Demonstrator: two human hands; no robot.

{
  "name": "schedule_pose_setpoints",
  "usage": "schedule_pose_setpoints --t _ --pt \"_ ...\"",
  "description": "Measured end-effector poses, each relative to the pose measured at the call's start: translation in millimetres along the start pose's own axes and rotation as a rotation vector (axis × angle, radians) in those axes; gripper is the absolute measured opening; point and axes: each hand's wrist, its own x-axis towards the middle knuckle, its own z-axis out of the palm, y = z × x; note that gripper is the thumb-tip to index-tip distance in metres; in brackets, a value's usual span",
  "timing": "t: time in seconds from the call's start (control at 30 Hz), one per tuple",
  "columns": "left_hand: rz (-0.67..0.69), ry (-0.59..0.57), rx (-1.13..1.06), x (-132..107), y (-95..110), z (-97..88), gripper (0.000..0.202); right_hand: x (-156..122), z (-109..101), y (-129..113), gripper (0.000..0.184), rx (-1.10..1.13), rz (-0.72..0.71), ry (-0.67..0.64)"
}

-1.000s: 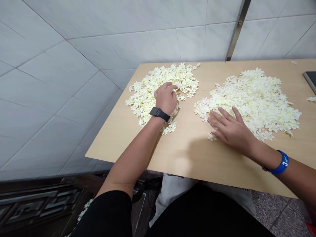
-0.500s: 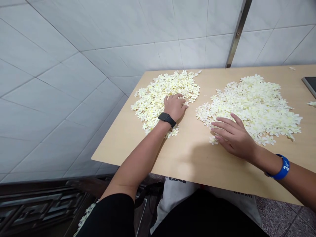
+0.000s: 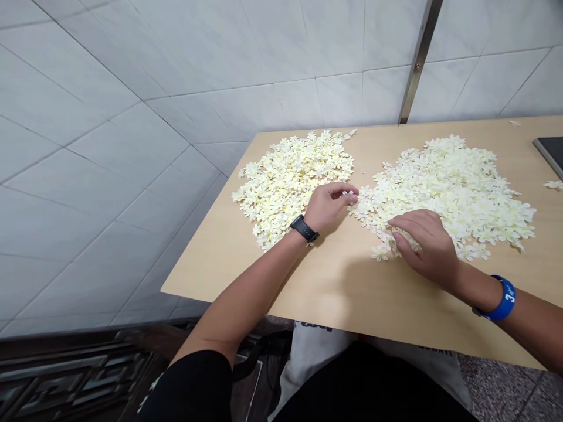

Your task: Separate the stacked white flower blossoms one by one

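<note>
Two heaps of small pale-yellow artificial flowers lie on a light wood-coloured tabletop (image 3: 321, 287). Between them is my left hand (image 3: 328, 206), its thumb and fingertips pinched on a small flower (image 3: 349, 194) close to the edge of the right heap (image 3: 466, 181). The left heap (image 3: 285, 176) lies just behind that hand and wrist. Over the near edge of the right heap, my right hand (image 3: 426, 243) is curved with thumb and fingers apart. Flowers show through the gap, and nothing is visibly held there. A loose flower (image 3: 379, 252) lies below its fingertips.
A tiled wall (image 3: 294, 99) borders the table's back, with a metal strip (image 3: 420, 61) running down it. At the far right sit a dark flat device (image 3: 552, 153) and a stray flower (image 3: 553, 184). Dark carved furniture (image 3: 65, 375) stands low on the left.
My left hand has moved right from the left heap to the gap between the heaps and pinched a flower. My right hand has stayed near its place, its spread fingers now curled.
</note>
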Motion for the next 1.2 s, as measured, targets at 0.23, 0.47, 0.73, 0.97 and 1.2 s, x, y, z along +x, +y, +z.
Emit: schedule_pose_setpoints --t 0.23,0.47,0.73,0.97,1.2 --pt "0.017 -0.169 -0.236 -31 21 31.6 0.017 0 2 0 0.014 0.027 0.088 0.025" --pt "0.033 -0.130 -0.132 -36 22 37.2 0.015 3 2 -1 0.009 0.108 0.155 0.013" --pt "0.076 -0.180 -0.082 -46 23 52.1 0.021 4 3 2 0.004 0.247 0.366 -0.064" --pt "0.142 -0.158 0.120 -47 20 52.1 0.014 5 1 -2 0.014 0.249 0.368 -0.076" --pt "0.131 -0.280 0.124 -52 29 51.6 0.032 8 -4 -11 0.030 0.339 0.431 -0.186"
